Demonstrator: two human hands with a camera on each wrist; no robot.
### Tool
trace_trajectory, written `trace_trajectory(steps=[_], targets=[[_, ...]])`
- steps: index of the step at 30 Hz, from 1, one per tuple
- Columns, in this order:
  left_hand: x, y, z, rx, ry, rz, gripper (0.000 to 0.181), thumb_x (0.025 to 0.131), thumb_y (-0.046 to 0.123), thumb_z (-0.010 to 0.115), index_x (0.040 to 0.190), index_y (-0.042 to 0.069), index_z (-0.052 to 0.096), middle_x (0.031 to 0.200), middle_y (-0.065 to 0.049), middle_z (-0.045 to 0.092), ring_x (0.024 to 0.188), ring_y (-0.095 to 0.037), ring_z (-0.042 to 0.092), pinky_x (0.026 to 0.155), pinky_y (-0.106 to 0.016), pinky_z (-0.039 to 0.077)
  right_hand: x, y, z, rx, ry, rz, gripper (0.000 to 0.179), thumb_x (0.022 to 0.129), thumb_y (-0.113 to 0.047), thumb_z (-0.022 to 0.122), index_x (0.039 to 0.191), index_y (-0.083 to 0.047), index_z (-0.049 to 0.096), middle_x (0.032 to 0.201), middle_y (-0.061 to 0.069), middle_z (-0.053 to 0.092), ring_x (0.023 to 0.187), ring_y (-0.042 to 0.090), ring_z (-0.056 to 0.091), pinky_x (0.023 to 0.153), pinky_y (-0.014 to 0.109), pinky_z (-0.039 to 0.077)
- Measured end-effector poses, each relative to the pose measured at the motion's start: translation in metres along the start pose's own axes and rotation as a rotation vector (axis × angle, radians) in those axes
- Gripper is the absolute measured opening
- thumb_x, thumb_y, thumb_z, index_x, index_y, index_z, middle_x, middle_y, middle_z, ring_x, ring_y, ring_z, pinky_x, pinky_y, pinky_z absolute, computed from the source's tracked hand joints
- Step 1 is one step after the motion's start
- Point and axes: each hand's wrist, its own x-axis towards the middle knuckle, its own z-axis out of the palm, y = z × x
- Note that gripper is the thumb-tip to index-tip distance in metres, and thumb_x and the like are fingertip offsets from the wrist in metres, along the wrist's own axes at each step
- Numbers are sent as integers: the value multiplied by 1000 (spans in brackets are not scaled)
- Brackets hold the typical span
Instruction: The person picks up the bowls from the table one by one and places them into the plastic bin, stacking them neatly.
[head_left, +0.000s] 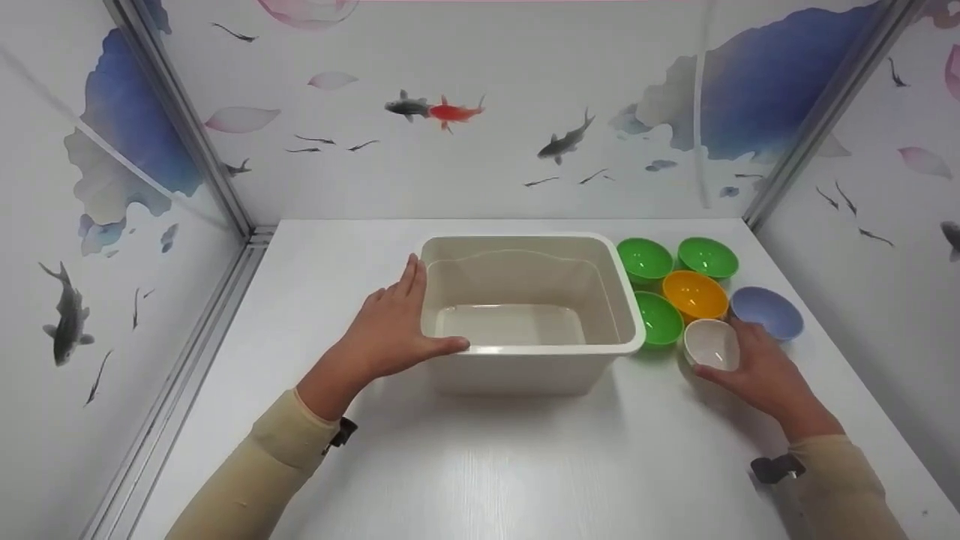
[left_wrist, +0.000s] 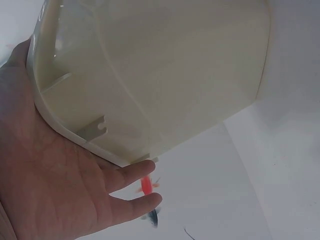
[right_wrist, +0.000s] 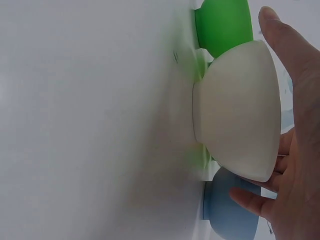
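A cream plastic bin (head_left: 510, 371) stands upright on the white table, with bare inside walls and floor. My left hand (head_left: 394, 326) rests at its left front corner. The thumb lies along the front rim and the straight fingers reach along the left side; two fingertips (left_wrist: 137, 170) stand out past the rim in the left wrist view. My right hand (head_left: 765, 367) spreads around the right side of a small white bowl (head_left: 709, 343), thumb near the front and fingers (right_wrist: 252, 202) behind. In the right wrist view the thumb stands off the white bowl's rim.
Green bowls (head_left: 645, 259) and an orange bowl (head_left: 695, 295) cluster against the bin's right side. A blue bowl (head_left: 769, 311) sits just beyond my right hand. Printed wall panels (head_left: 480, 172) enclose the table at the back and sides.
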Motion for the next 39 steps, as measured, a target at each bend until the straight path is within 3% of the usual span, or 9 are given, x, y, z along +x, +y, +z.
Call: trace_trajectory(steps=[7,18,27,39], targets=[[0,0,0,-2,2,-4,146,84,95,62,175,-2,3,184,-19,2,164,-42,31,127,-62,30,-1,0,1,11,12,-14,119,90,-65,86,168,6,31,155,37,42,135,56,46,110,81,39],[2,0,0,6,-7,-5,148,82,99,58,175,-3,2,184,-19,1,163,-42,32,127,-61,31,1,2,4,51,52,-33,114,89,-63,88,165,4,37,146,34,45,130,52,47,107,78,40],[1,0,1,-7,-6,-11,148,83,97,60,175,-1,1,184,-18,1,162,-43,34,127,-61,30,3,4,6,109,58,-42,116,86,-55,94,163,10,36,146,37,45,132,53,44,109,76,38],[1,0,0,7,-14,0,146,85,95,62,175,-3,2,184,-19,-1,161,-44,35,126,-62,32,0,2,6,128,107,-39,108,91,-51,91,164,9,38,148,36,42,132,53,41,106,75,39]])
